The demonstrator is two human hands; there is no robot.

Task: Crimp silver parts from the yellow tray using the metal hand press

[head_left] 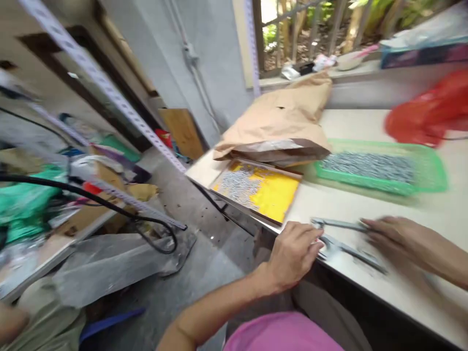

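Observation:
At the table's front edge lies a two-armed metal tool (345,248), its arms spread in a V from a joint near my left hand. My left hand (292,253) is closed at that jointed end, thumb and fingers pinched together. A bit of red and white shows at its fingertips, too small to name. My right hand (398,239), blurred, has its fingers closed on the free end of the upper arm. Left of the tool, a yellow-bottomed tray (280,195) holds many small silvery metal pieces (239,185).
A green plastic basket (431,170) of thin metal pieces stands behind the tool. An open brown paper bag (281,117) rests behind the tray. At right is a red plastic bag (424,112). A black cable (91,196) hangs at left, where another person's leg (51,317) shows.

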